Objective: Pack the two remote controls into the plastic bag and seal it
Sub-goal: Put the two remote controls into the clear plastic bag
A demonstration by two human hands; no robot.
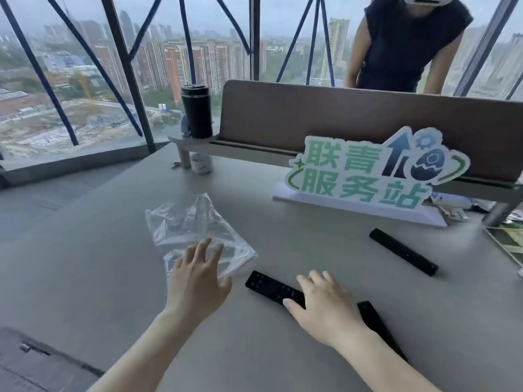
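A clear plastic bag (186, 224) lies flat and crumpled on the grey table (85, 250). My left hand (198, 275) hovers over the bag's near corner, fingers spread, holding nothing. A long black remote control (268, 287) lies just right of the bag. My right hand (322, 304) rests across its middle, fingers laid over it, and hides that part. A second black remote control (403, 251) lies farther right, apart from both hands.
A green and white sign (373, 168) on a white base stands behind the remotes. A black tumbler (197, 111) sits on a raised shelf before a brown divider panel (339, 114). A person stands behind the panel. Papers lie at the right edge.
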